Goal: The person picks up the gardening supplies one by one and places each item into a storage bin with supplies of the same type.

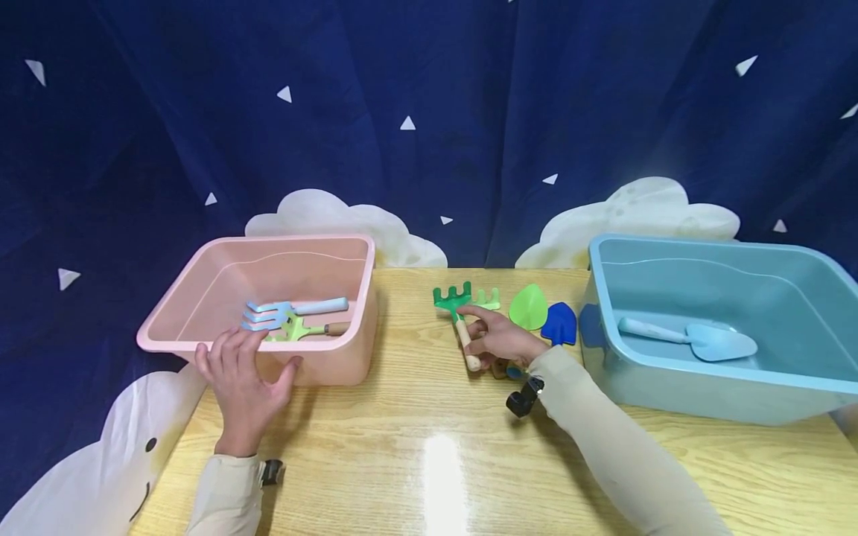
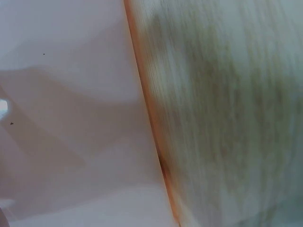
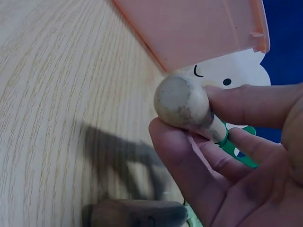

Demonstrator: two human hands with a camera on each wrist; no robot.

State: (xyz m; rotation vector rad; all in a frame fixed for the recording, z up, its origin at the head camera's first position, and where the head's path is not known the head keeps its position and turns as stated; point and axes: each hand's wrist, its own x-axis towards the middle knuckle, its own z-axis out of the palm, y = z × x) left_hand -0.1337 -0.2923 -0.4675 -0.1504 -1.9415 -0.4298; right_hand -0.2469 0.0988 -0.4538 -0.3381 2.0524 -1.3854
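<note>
My right hand (image 1: 499, 335) pinches the pale wooden handle of a small green toy rake (image 1: 456, 304) between thumb and fingers. In the right wrist view, the rounded handle end (image 3: 182, 99) sticks out between the thumb and fingers. At the left, my left hand (image 1: 244, 383) grips the front rim of a pink bin (image 1: 335, 365), with the fingers over the rim and the thumb outside. Inside that bin lie a light blue rake (image 1: 322, 306) and a yellow-green rake (image 1: 295, 328). The left wrist view mainly shows the bin's wall (image 2: 71, 142) and the table.
Beside my right hand lie a light green rake (image 1: 489, 299), a lime-green shovel (image 1: 529, 307) and a dark blue shovel (image 1: 559, 324), their handles partly hidden. A blue bin (image 1: 670, 372) at the right holds a light blue trowel (image 1: 722, 343). A dark blue curtain (image 1: 469, 134) hangs behind the table.
</note>
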